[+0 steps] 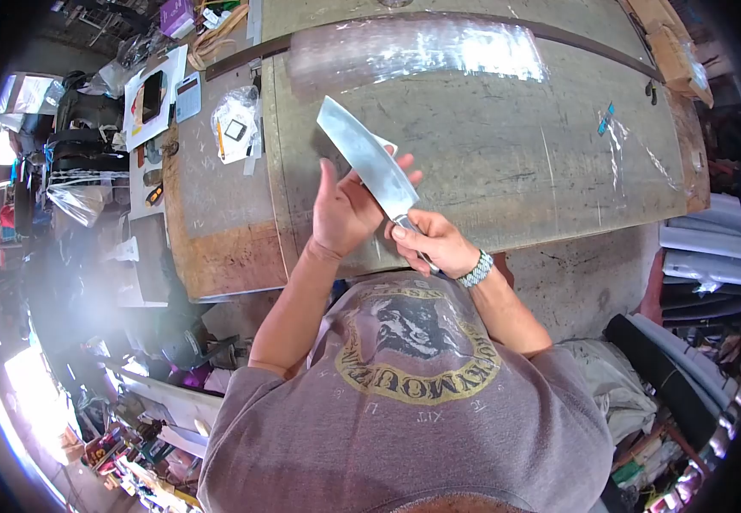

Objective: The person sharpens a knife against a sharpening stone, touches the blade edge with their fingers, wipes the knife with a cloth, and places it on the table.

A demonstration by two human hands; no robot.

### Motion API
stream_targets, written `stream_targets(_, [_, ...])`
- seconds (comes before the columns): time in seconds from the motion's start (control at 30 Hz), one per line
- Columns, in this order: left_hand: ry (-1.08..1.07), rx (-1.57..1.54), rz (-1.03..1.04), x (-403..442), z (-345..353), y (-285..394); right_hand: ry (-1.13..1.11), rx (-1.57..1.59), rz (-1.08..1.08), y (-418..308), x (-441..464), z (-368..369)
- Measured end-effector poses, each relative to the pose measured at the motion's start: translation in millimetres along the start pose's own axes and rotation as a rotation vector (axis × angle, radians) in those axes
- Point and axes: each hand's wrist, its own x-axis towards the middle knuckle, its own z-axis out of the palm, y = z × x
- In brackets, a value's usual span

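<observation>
A broad-bladed knife (362,154) is held above the worktable, its blade slanting up and to the left. My right hand (439,244), with a metal watch band at the wrist, is wrapped round the knife's dark handle. Beneath the blade, my left hand (349,205) is palm up with its thumb and fingers apart; the blade hides part of it. A small white piece (385,144) shows behind the blade by my left fingertips. Whether the hand touches it or the blade, I cannot tell.
Clear plastic wrap (422,56) lies across the far side of the worktable (490,171). At the left are a phone (154,94), a calculator (188,97) and a clear bag (236,124). Rolls and sheets (708,239) are stacked at the right.
</observation>
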Motion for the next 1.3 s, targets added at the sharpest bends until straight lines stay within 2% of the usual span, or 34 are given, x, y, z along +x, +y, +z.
stream_targets(0.17, [0.120,0.218,0.056,-22,-10,-22,-0.156,0.045,0.105,3,-2,-9])
stream_targets(0.3, [0.174,0.233,0.165,-42,-30,-30,-0.237,0.074,0.208,2,-2,-5])
stream_targets(0.4, [0.272,0.043,0.315,-46,-14,-18,-0.295,0.058,0.287,7,-1,-1])
stream_targets(0.5, [0.273,0.050,0.443,-57,-20,-6,-0.329,0.028,0.304,15,1,7])
stream_targets(0.57, [0.339,0.134,0.429,-70,-17,0,-0.296,-0.003,0.307,18,-3,19])
stream_targets(0.63, [0.306,0.169,0.405,-77,-22,6,-0.306,0.050,0.310,26,-3,25])
stream_targets(0.67, [0.200,0.056,0.389,-79,-31,12,-0.293,0.053,0.307,28,-4,31])
stream_targets(0.8, [0.233,0.072,0.379,-94,-24,34,-0.222,0.023,0.269,37,-3,56])
stream_targets(0.87, [0.161,0.085,0.357,-107,-38,45,-0.183,-0.004,0.254,49,-1,75])
stream_targets(1.17, [0.055,0.084,0.220,-207,-98,113,-0.028,0.020,0.187,120,13,209])
stream_targets(1.3, [0.039,0.032,0.177,-245,-114,132,0.028,0.044,0.233,138,13,255])
